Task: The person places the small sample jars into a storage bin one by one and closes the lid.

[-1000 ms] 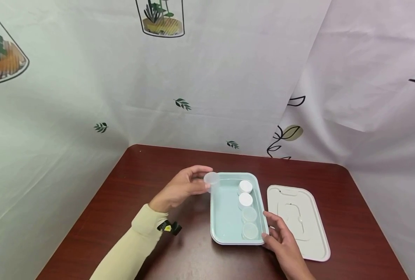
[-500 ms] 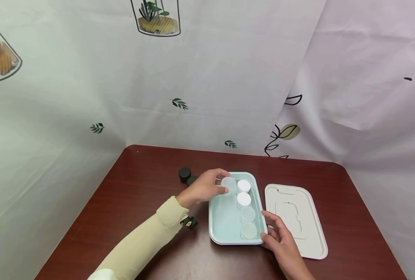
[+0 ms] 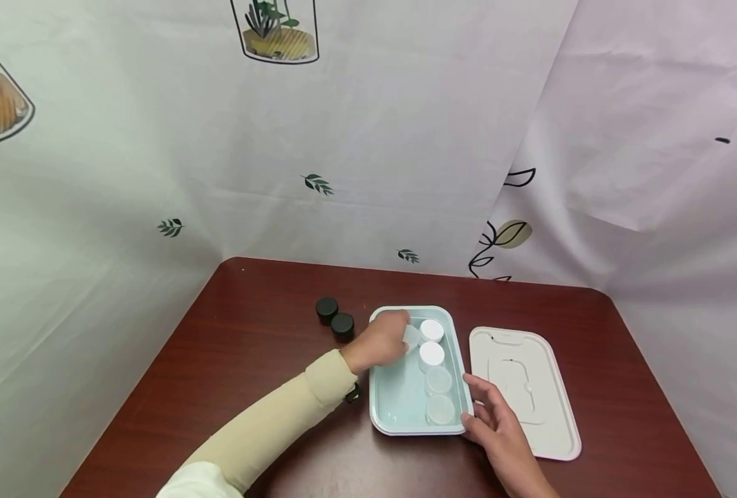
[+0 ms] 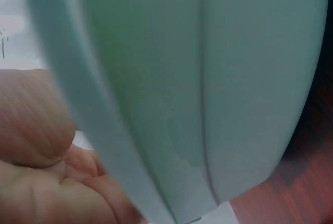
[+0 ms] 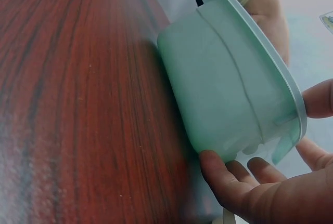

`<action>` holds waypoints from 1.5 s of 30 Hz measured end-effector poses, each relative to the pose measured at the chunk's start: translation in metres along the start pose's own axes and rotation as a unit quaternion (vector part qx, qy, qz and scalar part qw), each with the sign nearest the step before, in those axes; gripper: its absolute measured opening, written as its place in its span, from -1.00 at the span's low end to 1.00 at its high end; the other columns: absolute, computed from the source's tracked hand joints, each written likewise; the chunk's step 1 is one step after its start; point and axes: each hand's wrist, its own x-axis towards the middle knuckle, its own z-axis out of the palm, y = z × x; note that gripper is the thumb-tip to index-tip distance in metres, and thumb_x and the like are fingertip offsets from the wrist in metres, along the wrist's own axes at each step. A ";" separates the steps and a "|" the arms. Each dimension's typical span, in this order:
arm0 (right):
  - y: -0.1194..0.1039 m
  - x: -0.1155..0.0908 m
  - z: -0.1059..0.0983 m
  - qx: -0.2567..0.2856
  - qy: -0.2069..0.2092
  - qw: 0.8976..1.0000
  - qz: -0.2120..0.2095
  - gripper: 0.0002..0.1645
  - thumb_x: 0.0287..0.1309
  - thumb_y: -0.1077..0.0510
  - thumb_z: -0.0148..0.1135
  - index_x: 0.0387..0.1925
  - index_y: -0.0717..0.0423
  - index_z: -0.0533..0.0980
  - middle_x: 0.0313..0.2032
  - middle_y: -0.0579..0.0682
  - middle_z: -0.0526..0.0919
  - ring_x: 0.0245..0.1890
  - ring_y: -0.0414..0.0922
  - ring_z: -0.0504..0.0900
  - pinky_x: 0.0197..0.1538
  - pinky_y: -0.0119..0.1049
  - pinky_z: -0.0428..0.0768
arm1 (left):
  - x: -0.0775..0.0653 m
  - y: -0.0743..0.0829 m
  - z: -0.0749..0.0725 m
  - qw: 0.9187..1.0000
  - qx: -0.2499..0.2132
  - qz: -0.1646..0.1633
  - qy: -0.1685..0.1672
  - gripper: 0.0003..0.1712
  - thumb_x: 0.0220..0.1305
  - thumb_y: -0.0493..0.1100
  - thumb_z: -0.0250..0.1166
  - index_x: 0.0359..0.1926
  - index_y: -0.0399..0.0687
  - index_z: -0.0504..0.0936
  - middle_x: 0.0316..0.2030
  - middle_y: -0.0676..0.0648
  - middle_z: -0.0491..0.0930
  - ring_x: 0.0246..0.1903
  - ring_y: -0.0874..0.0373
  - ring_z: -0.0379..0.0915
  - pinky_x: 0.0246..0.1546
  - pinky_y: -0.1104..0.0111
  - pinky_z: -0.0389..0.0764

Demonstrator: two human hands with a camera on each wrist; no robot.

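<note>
A light blue plastic tub (image 3: 399, 394) stands on the table. My left hand (image 3: 384, 337) reaches over its left rim, pinching a small translucent round jar (image 3: 411, 337) in the far left part, and partly hides it. Along the right inner side runs a row: two white-topped jars (image 3: 431, 355) at the far end, two translucent-topped jars (image 3: 440, 409) nearer. My right hand (image 3: 496, 432) grips the tub's near right corner. The right wrist view shows its fingertips (image 5: 213, 164) against the outer wall and rim. In the left wrist view, the tub's wall hides much of the left hand (image 4: 41, 182).
A white rectangular lid (image 3: 524, 387) lies flat to the right of the tub, close to my right hand. Two black round caps or jars, a farther one (image 3: 327, 309) and a nearer one (image 3: 343, 325), stand left of it. A patterned cloth (image 3: 368, 173) hangs behind the table.
My left hand has carried the translucent jar rightward over the rim and down into the tub, uncovering the two black round pieces. The right hand has stayed at the tub's corner.
</note>
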 end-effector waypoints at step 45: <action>-0.002 -0.001 0.004 -0.017 0.010 1.000 -0.003 -0.32 0.38 0.41 0.14 0.48 0.08 0.31 0.34 0.23 0.41 0.08 -0.25 0.68 -0.04 -0.25 0.76 | -0.020 -0.016 -0.048 0.992 -0.083 -0.018 0.095 -0.42 0.42 -0.11 0.44 0.37 -0.18 0.55 0.19 -0.22 0.63 0.14 -0.10 0.58 0.11 0.04 0.65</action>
